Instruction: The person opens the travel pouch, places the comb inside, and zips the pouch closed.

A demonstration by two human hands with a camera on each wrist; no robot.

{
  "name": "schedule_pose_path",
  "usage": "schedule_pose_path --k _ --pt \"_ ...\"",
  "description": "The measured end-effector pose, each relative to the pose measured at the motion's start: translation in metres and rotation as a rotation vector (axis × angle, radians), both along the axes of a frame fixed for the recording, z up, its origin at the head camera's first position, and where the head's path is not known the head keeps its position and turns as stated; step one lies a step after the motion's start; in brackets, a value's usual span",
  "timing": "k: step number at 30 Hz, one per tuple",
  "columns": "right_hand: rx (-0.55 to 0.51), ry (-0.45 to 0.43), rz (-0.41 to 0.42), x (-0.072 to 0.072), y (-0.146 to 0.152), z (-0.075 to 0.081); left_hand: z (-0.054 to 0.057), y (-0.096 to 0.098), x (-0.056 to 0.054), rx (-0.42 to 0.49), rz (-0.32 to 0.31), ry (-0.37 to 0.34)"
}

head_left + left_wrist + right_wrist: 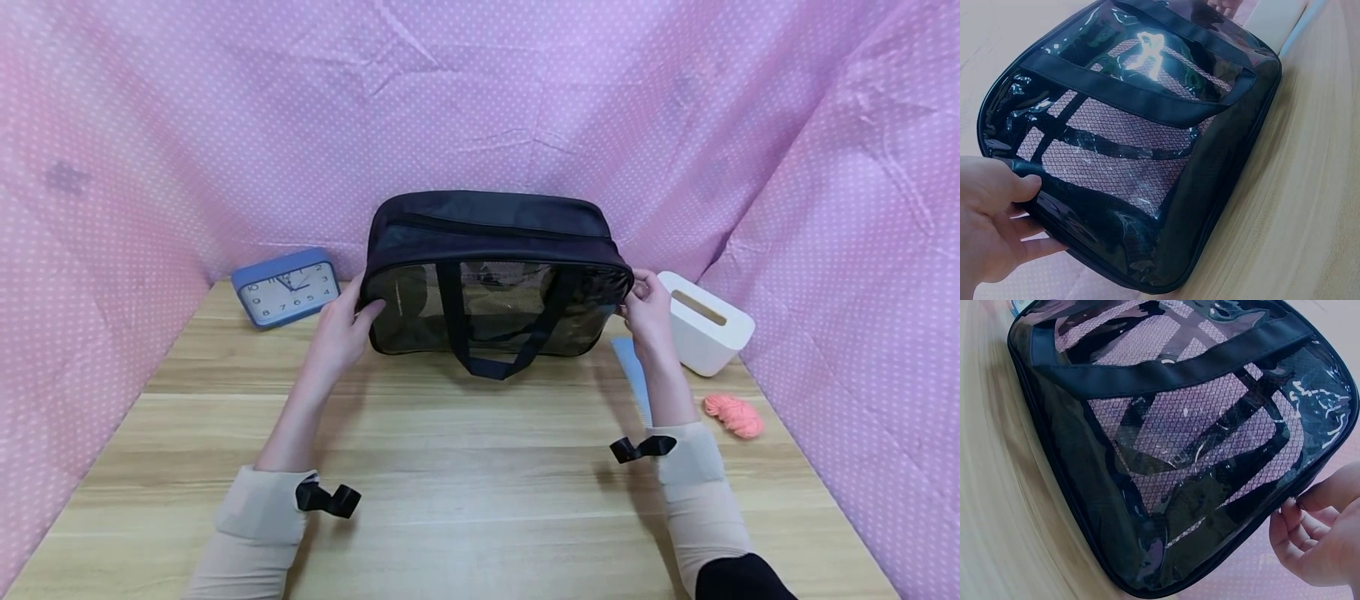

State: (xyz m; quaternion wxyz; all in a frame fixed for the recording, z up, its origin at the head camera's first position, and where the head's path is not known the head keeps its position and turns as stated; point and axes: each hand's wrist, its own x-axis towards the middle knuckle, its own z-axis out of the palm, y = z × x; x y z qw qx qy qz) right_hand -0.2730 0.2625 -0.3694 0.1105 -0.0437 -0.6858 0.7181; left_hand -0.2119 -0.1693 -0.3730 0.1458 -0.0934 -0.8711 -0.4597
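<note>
Reaching forward, left hand and right hand flank and grip the black bag.

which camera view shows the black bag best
The head view shows the black bag best: nearly all its top and front are in frame, including the hanging handle. The left wrist and right wrist views each show its clear front closer up, but the picture's top edge cuts part of it off.

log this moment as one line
left fingers: grip bag edge | right fingers: pinch opposite edge | clock: left of bag | white box, pink yarn: right of bag
</note>
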Motion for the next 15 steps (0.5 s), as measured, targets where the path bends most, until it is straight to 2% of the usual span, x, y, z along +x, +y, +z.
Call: schedule_pose_path --k 3,8,15 --pt "-0.045 0.019 -0.038 0.000 0.002 0.002 0.000 0.001 -0.001 -0.011 0.016 0.008" --pt "-0.124 0.067 -0.106 -0.003 0.004 0.003 0.002 0.000 0.000 -0.017 0.041 -0.019" --pt "-0.168 0.114 -0.121 -0.002 0.004 0.016 0.004 0.001 0.002 -0.023 0.059 -0.045"
